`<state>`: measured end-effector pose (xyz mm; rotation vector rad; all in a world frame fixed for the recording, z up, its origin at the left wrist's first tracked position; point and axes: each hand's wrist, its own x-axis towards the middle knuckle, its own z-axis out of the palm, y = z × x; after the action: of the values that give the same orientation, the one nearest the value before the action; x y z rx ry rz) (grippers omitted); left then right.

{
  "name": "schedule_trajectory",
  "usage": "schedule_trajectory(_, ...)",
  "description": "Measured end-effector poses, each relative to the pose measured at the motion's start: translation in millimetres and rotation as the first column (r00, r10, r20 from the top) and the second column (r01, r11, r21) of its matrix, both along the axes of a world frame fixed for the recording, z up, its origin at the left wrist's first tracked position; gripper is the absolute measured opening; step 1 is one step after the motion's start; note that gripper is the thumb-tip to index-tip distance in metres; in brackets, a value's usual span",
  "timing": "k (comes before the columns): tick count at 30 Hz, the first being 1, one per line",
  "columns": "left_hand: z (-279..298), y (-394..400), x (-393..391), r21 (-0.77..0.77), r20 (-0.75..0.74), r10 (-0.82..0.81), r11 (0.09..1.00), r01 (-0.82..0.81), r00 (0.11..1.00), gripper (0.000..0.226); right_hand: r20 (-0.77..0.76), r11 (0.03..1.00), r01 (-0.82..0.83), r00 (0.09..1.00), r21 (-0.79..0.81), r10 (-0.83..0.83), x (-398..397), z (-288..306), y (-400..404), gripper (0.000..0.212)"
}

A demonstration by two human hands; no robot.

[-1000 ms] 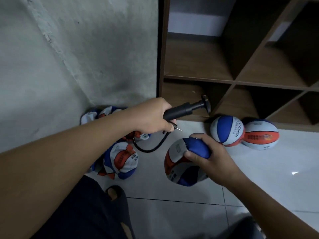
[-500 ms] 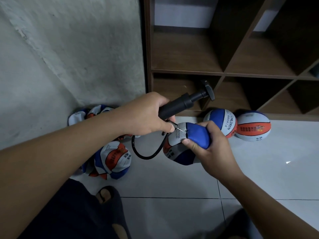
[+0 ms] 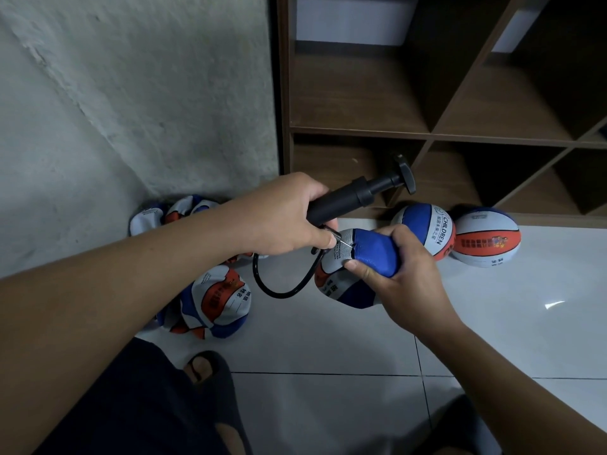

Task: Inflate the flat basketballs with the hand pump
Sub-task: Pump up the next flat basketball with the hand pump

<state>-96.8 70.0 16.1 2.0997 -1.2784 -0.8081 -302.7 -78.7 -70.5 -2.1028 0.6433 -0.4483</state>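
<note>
Both hands grip: left hand (image 3: 282,218) wraps the pump (image 3: 348,200), needle (image 3: 345,242) touching the flat basketball (image 3: 364,257) squeezed by right hand (image 3: 407,274).

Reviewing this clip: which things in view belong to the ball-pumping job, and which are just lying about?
Part of the job:
- hand pump, gripped by the left hand
- flat ball, held by the right hand, needle at its valve
- pile of flat balls by the wall
- two round balls near the shelf

Just lying about:
- wooden shelf unit
- sandal
</note>
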Motion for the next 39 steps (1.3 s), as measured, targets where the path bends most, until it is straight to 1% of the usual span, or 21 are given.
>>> schedule_trajectory(12, 0, -4, 1, -0.016, 0.008, -0.004, 1.0, 0.005, 1.0, 0.014, -0.011, 0.998, -0.009, 1.0, -0.07, 0.008, 1, -4, -4, 0.05)
schedule_trajectory(22, -1, -5, -1, 0.008, 0.022, -0.003, 1.0, 0.002, 1.0, 0.015, -0.003, 0.994, -0.026, 1.0, -0.108, 0.025, 2, -7, -6, 0.05)
schedule_trajectory(26, -3, -7, -5, 0.036, 0.06, -0.017, 0.999, 0.015, 0.998, 0.013, -0.065, 0.973, -0.077, 0.996, -0.218, 0.065, 3, -7, -4, 0.055)
schedule_trajectory(29, -7, -9, -10, 0.074, 0.106, -0.051, 0.996, 0.044, 0.993, 0.014, -0.083, 0.955, -0.124, 0.991, -0.27, 0.105, 3, -6, -1, 0.054)
schedule_trajectory(34, -10, -11, -15, 0.083, 0.145, -0.075, 0.995, 0.063, 0.987, 0.014, -0.095, 0.964, -0.114, 0.991, -0.241, 0.094, 4, -5, 3, 0.053)
schedule_trajectory(39, -11, -11, -18, 0.092, 0.13, -0.088, 0.993, 0.077, 0.988, 0.014, -0.087, 0.96, -0.119, 0.991, -0.255, 0.099, 3, -2, 6, 0.05)
